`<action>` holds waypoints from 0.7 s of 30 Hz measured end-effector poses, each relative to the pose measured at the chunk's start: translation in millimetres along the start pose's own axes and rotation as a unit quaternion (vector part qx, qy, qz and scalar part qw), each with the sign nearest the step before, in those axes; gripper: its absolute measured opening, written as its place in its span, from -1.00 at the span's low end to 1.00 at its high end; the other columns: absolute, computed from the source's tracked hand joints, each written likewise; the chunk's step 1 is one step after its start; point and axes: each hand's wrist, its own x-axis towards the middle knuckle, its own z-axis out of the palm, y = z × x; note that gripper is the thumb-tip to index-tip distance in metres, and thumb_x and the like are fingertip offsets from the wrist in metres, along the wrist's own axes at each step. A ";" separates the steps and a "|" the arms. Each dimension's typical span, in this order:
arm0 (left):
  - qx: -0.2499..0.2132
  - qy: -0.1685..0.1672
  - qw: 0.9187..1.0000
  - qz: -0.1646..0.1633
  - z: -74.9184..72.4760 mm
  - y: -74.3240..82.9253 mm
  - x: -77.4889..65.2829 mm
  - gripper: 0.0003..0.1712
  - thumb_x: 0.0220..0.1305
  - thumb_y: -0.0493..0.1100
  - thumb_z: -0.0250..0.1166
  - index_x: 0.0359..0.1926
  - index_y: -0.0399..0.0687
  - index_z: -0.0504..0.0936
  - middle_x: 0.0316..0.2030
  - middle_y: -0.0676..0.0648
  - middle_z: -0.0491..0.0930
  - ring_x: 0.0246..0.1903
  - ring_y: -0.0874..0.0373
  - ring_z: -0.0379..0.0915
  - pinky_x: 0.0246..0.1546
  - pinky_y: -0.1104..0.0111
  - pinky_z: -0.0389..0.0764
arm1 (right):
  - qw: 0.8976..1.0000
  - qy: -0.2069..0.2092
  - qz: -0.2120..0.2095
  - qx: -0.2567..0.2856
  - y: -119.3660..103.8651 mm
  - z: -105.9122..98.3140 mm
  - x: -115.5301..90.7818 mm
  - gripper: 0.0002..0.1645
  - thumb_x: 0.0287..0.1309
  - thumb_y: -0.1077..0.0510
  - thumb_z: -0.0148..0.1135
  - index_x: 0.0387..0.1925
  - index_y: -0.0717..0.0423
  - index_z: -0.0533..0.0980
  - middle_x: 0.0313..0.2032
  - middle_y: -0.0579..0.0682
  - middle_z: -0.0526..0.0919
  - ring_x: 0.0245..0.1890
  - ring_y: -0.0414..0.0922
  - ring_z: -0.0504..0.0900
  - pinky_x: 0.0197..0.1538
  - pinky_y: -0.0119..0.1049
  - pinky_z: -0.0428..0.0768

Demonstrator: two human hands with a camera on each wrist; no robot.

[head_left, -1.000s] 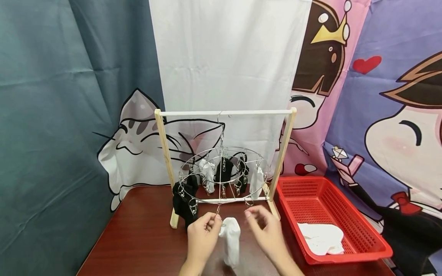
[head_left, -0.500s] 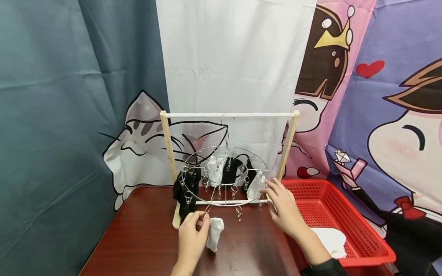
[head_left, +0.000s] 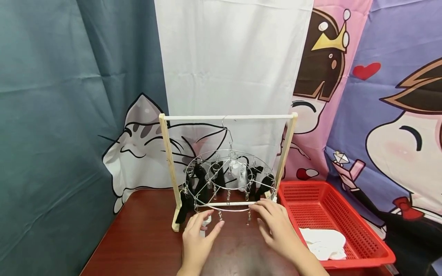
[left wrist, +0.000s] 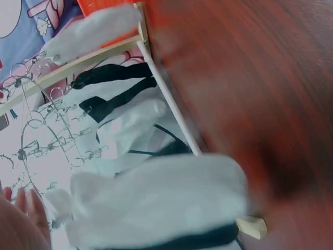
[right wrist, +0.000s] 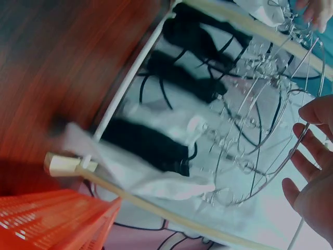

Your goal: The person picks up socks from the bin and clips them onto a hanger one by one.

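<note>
A round wire sock hanger with small clips hangs from the white bar of a wooden rack. Black socks and white socks dangle from its clips. My left hand is at the hanger's front left, thumb and fingers spread apart. Close by it, a white sock fills the lower left wrist view; the hand mostly covers it in the head view. My right hand is at the front right of the outer ring, loose fingers at the wire. Another white sock hangs close to it.
A red plastic basket stands on the table at the right, with white cloth items inside. The wooden rack stands on the dark red table. Printed curtains hang behind and at both sides.
The hanger has turned, its front going left and its back going right. My left hand has let go of its front edge; my right hand has moved to the ring's right side, then forward.
</note>
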 end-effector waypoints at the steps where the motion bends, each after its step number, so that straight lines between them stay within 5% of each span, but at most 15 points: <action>1: -0.004 -0.016 1.000 -0.004 2.5 0.6 0.1 -0.59 -0.07 -0.15 0.66 -0.15 0.00 0.73 -0.24 0.10 0.71 -0.34 0.20 0.60 -0.39 0.54 0.60 | 1.000 0.000 -0.001 0.001 -2.5 -0.4 -0.4 -0.41 0.00 0.34 0.34 0.14 0.04 0.58 0.09 0.01 0.61 0.16 0.08 0.53 0.13 0.10 0.39; 8: -0.054 -0.029 0.997 -0.041 11.0 6.9 -1.1 -0.79 0.04 -0.30 0.57 -0.31 -0.07 0.71 -0.39 0.04 0.76 -0.53 0.38 0.62 -0.49 0.59 0.59 | 1.000 -0.015 0.002 -0.002 -14.6 -0.1 -3.8 -0.35 0.05 0.30 0.31 0.24 -0.04 0.52 0.15 -0.07 0.56 0.19 0.00 0.48 0.15 0.01 0.35; 15: -0.146 -0.074 0.982 -0.090 7.0 11.1 -4.3 -0.81 0.13 -0.40 0.46 -0.32 -0.21 0.59 -0.33 -0.17 0.78 -0.42 0.21 0.74 -0.46 0.50 0.66 | 1.000 -0.020 0.006 0.001 -17.0 1.3 -5.7 -0.32 0.03 0.30 0.31 0.26 -0.04 0.51 0.16 -0.07 0.55 0.23 0.02 0.47 0.21 0.06 0.31; 21: -0.135 -0.117 0.976 -0.127 2.1 12.2 -4.8 -0.81 0.21 -0.38 0.41 -0.30 -0.15 0.52 -0.27 -0.18 0.78 -0.39 0.28 0.73 -0.45 0.50 0.67 | 1.000 -0.020 0.008 0.003 -17.3 4.3 -8.5 -0.30 -0.02 0.32 0.31 0.25 -0.04 0.51 0.16 -0.06 0.56 0.23 0.03 0.46 0.22 0.06 0.30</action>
